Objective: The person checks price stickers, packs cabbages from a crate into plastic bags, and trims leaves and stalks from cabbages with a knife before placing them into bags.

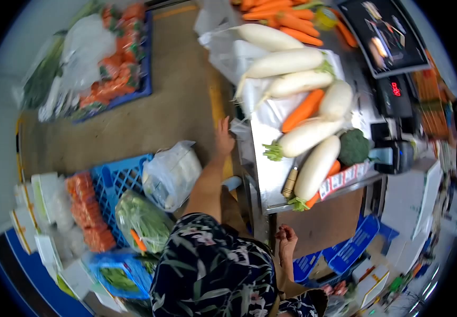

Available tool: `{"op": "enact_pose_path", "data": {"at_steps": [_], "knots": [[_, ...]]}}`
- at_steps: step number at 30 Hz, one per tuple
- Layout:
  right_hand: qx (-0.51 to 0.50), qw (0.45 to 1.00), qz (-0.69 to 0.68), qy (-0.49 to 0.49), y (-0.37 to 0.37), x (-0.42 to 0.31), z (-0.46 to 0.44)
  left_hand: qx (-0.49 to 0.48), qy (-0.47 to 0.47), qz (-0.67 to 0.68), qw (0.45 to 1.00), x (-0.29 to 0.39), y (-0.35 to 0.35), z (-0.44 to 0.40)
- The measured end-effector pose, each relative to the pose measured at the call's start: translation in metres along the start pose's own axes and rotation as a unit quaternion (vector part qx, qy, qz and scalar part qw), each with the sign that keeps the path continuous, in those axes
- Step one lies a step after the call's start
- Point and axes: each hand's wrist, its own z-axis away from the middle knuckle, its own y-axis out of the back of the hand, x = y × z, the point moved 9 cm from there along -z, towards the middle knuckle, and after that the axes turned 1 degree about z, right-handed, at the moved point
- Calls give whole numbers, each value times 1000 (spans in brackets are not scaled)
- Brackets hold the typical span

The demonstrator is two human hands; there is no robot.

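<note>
Reaching my left hand (225, 138), open and empty, beside the steel table (263, 177), I curled my right hand (286, 238), contents unclear, near daikons (316, 170) seemingly grouped for easy access.

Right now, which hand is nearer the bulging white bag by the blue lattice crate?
The left hand is just beyond the bag, beside the metal table; the right hand is farther right, near its front edge.

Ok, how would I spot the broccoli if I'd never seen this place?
Find the metal table laden with white radishes. The broccoli lies near its right edge, by a black device. Unlike its neighbours, it is round and dark green.
</note>
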Motion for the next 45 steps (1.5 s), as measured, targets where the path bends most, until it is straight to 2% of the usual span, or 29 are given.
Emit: {"op": "enact_pose_path", "data": {"at_steps": [2,4,5,6,7,8,9,10,11,13,14,15,16,18,20,21,22,23,28,31,33,35,36,39,40,41,42,43,45], "knots": [[6,1000,13,-26,4,22,-5,-65,-194,-28,978,3,-25,-8],[32,998,21,-40,15,21,-2,-176,-223,-33,958,4,-45,-18],[42,998,27,-41,12,5,-2,-189,-319,10,929,47,-26,-7],[49,997,32,-42,13,-5,-3,-282,-265,112,915,14,-54,-4],[63,997,25,-34,19,-5,-4,-335,-145,124,923,19,-46,4],[72,997,18,-28,21,-1,-6,-354,-76,206,909,-28,-67,7],[75,997,12,-21,21,4,-7,-326,-89,210,917,16,-35,20],[87,996,-17,-11,23,8,-6,-305,-61,219,925,-20,-39,21],[84,996,12,7,23,10,-9,-286,-11,182,941,-5,-15,32],[101,993,57,15,27,20,-2,-306,60,261,914,24,7,63],[107,991,82,10,27,15,2,-316,10,122,941,-11,10,65],[113,988,104,-2,27,8,10,-360,46,101,926,21,26,87],[133,988,77,-16,29,7,21,-352,36,136,925,36,35,102],[162,986,33,-6,25,18,30,-346,-2,114,931,73,57,127],[168,985,0,28,16,44,31,-469,-74,-19,880,59,66,168],[186,981,-13,50,12,47,35,-519,-68,-51,851,47,71,195],[165,985,-32,46,10,47,42,-564,7,-57,824,51,81,227],[142,988,-52,40,6,43,51,-601,-68,-27,796,68,86,253],[28,981,-191,24,12,33,115,-740,-307,-164,576,127,51,391],[-14,923,-384,-26,2,99,129,-780,-403,-195,437,152,32,489],[85,922,-377,17,44,136,169,-797,-437,-201,366,164,20,560],[213,892,-397,26,88,193,215,-828,-391,-187,357,176,17,628],[289,860,-420,14,105,233,242,-833,-343,-247,358,153,9,643],[492,710,-503,-32,152,324,371,-866,-212,-166,421,176,-1,750],[554,721,-411,-69,158,352,407,-849,-179,-197,456,183,-9,783],[607,722,-313,-110,160,375,441,-863,-144,-158,459,185,-17,818],[625,704,-326,-86,167,375,473,-855,-158,-183,459,180,-27,850],[644,687,-328,-77,168,381,488,-854,-213,-173,442,165,-39,878],[677,653,-332,-68,159,388,517,-875,-176,-258,370,151,-15,948]]}}
